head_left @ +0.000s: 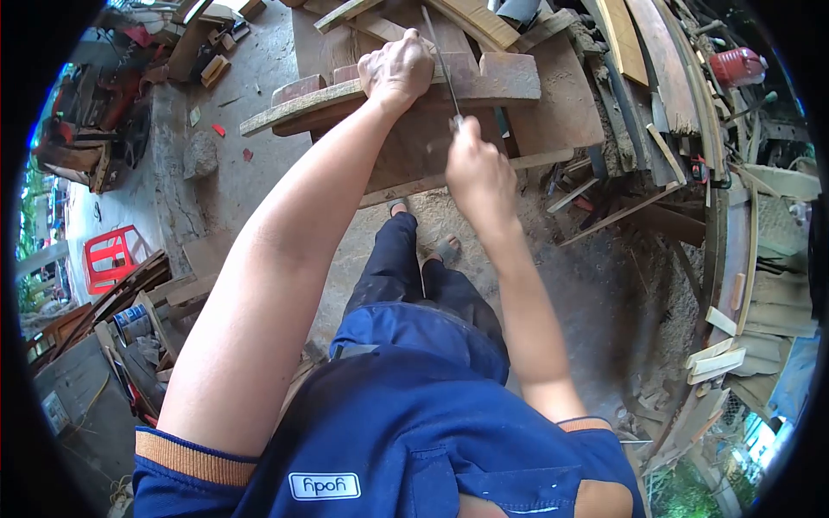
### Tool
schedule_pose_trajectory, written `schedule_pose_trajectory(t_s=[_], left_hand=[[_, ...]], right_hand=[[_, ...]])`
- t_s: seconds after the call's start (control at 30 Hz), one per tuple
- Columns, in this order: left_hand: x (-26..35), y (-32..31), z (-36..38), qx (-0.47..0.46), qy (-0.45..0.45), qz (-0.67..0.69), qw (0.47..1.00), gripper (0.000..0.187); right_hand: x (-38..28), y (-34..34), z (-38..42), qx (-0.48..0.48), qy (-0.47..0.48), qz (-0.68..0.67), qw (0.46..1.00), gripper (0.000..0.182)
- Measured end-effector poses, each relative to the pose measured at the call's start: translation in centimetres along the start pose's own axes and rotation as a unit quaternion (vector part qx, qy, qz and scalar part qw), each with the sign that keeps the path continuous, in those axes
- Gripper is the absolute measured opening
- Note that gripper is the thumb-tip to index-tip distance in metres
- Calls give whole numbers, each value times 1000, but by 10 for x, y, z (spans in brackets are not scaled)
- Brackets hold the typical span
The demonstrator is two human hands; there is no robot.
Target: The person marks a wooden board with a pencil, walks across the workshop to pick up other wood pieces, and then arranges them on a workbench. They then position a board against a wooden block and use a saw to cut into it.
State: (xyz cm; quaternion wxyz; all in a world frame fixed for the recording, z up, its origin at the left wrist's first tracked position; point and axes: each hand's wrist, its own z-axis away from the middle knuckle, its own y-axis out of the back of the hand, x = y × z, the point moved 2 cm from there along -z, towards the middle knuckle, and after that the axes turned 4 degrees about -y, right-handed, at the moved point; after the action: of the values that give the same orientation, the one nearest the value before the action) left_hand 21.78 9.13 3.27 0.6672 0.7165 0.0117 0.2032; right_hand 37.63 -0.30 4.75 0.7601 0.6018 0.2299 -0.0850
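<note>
My right hand [482,177] is closed around the handle of a handsaw [442,62], whose thin blade points away from me and crosses the wood. Most of the handle is hidden in the fist. Just left of the blade, my left hand [397,69] grips a long, slightly curved wooden piece [319,105] from above. That piece lies across the workbench [561,112]. A thicker wooden block [509,76] extends to the right of the blade, close to the right fist.
Boards [475,22] are piled at the bench's far side, with more planks [626,39] to the right. A red plastic chair [110,259] stands at left on the floor. A red bottle-like object [738,66] is at the upper right. Wood scraps [717,358] lie at lower right.
</note>
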Motion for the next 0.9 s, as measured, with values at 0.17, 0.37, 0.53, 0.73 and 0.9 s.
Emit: schedule_pose_trajectory(t_s=[0.17, 0.37, 0.53, 0.73, 0.9], left_hand=[[-1, -2, 1, -8, -3, 0, 1000, 32], [0, 2, -1, -7, 3, 14, 1000, 32], [0, 3, 2, -9, -3, 4, 1000, 31], [2, 3, 4, 8, 2, 15, 1000, 31], [5, 5, 2, -17, -10, 10, 1000, 32]], right_hand=[[-5, -3, -20, 10, 9, 22, 1000, 19], [-2, -4, -10, 17, 13, 4, 1000, 18], [2, 3, 3, -6, 23, 13, 1000, 17], [-11, -3, -32, 39, 22, 11, 999, 18], [-12, -1, -34, 6, 13, 17, 1000, 17]])
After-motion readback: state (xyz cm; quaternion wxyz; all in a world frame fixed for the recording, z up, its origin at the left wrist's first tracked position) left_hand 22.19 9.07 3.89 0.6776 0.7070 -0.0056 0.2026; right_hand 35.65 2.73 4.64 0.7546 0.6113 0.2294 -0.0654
